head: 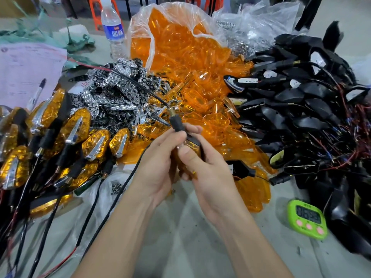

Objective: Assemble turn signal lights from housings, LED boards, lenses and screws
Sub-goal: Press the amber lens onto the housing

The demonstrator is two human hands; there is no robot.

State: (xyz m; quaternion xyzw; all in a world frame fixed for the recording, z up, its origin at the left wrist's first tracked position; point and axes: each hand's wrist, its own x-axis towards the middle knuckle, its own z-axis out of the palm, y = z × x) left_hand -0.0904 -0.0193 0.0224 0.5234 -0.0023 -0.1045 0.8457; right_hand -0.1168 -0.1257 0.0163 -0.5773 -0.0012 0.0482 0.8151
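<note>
Your left hand (158, 157) and right hand (207, 169) together grip the black rubber-stemmed turn signal housing (177, 123); steady it and seat its amber plastic lens (190, 145) evenly.

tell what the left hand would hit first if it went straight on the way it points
The left hand points up and right and grips the turn signal's stem. Pushing on, it would probably meet fingertips of the right hand, then the loose orange lenses; depth is unclear.
</note>
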